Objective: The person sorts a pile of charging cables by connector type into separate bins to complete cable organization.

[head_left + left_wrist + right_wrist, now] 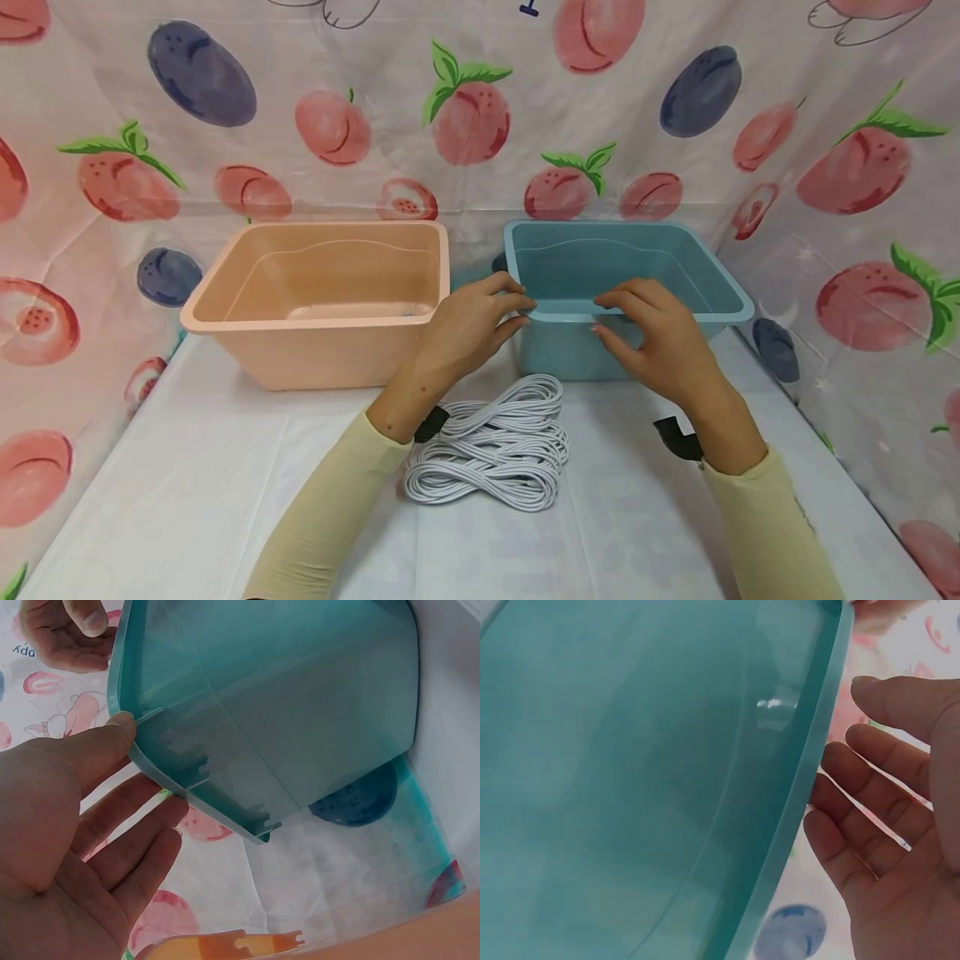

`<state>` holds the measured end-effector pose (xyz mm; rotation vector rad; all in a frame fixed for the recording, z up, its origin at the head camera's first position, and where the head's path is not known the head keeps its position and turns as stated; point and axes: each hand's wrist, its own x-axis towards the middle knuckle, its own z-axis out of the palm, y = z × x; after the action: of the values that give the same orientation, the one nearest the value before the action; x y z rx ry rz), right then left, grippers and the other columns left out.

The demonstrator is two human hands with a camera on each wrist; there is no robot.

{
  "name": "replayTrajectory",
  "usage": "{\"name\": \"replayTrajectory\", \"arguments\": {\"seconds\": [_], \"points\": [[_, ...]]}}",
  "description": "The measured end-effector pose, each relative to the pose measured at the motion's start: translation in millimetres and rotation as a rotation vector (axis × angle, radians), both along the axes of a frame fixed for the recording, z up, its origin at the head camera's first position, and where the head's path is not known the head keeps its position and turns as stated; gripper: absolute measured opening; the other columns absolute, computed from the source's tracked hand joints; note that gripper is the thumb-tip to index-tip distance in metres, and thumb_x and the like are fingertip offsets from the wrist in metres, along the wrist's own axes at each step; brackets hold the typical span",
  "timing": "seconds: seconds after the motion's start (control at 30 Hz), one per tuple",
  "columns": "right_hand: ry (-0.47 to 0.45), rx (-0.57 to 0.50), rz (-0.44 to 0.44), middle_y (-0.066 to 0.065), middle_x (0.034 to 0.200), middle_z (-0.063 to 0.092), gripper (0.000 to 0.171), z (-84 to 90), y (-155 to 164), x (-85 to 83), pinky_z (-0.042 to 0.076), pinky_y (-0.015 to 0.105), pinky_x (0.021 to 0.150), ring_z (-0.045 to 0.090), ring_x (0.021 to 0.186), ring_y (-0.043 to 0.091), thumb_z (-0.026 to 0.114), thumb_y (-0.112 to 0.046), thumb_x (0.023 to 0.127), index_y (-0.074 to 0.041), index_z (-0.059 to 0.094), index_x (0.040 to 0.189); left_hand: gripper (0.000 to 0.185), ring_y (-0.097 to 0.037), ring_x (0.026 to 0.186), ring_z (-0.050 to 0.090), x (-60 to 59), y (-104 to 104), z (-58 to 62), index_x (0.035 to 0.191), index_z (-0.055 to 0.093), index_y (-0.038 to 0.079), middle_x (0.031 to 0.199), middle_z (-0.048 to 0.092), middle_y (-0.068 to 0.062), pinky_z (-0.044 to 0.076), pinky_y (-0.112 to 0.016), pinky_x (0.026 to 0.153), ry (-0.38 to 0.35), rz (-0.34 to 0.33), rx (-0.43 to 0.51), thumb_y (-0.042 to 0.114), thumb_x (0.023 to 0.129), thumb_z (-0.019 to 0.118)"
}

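Observation:
A teal plastic bin (592,350) stands at the right back of the white-covered table. My left hand (476,325) is at the bin's front left corner; in the left wrist view its thumb (112,735) and fingertips touch the rim, fingers loosely extended. Over the front rim, further right, is my right hand (660,337) with fingers spread and gently bent. In the right wrist view, its fingertips lie right at the rim (799,795), and nothing is held. A figure-eight bundle of white cord (495,446) lies on the table in front, below the left wrist.
A peach-coloured bin (322,358) stands left of the teal one, a narrow gap between them; my left hand overlaps its right front corner. Fruit-printed cloth (405,50) hangs behind and at the sides. White cloth covers the table (225,467).

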<state>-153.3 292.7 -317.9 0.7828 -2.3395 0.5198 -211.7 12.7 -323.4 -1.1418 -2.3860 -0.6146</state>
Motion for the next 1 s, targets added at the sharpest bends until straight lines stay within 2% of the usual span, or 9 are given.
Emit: {"name": "replayTrajectory", "arguments": {"seconds": [0.2, 0.47, 0.83, 1.0], "points": [[0.021, 0.055, 0.063, 0.009, 0.106, 0.071, 0.038, 0.8, -15.8, 5.7, 0.054, 0.044, 0.085, 0.064, 0.097, 0.025, 0.090, -0.004, 0.082, -0.003, 0.075, 0.117, 0.023, -0.019, 0.104, 0.072, -1.6, 0.4, -0.6, 0.121, 0.082, 0.017, 0.123, 0.069, -0.001, 0.058, -0.031, 0.085, 0.003, -0.007, 0.005, 0.024, 0.099, 0.078], [0.012, 0.131, 0.112, 0.009, 0.110, 0.069, 0.039, -2.8, -31.5, 12.1, 0.057, 0.047, 0.091, 0.065, 0.103, 0.028, 0.091, -0.012, 0.083, -0.004, 0.074, 0.117, 0.023, -0.020, 0.104, 0.072, -2.3, -0.1, -1.3, 0.120, 0.082, 0.016, 0.123, 0.069, -0.002, 0.059, -0.032, 0.084, 0.010, -0.014, 0.013, 0.023, 0.099, 0.079], [-0.046, 0.202, 0.235, 0.005, 0.119, 0.068, 0.040, -17.9, -47.4, 10.9, 0.060, 0.042, 0.093, 0.066, 0.112, 0.023, 0.091, -0.018, 0.084, -0.008, 0.073, 0.118, 0.022, -0.019, 0.102, 0.072, -2.1, -0.2, -1.9, 0.119, 0.082, 0.018, 0.123, 0.069, -0.001, 0.059, -0.031, 0.082, 0.021, -0.008, 0.009, 0.023, 0.099, 0.079], [-0.066, 0.215, 0.277, 0.004, 0.120, 0.067, 0.041, -26.3, -55.2, 9.0, 0.059, 0.041, 0.094, 0.065, 0.112, 0.022, 0.091, -0.015, 0.084, -0.008, 0.073, 0.120, 0.022, -0.019, 0.103, 0.072, -1.5, -0.2, -0.9, 0.120, 0.082, 0.018, 0.123, 0.069, 0.000, 0.058, -0.031, 0.083, 0.018, -0.002, 0.002, 0.024, 0.100, 0.078]]}}
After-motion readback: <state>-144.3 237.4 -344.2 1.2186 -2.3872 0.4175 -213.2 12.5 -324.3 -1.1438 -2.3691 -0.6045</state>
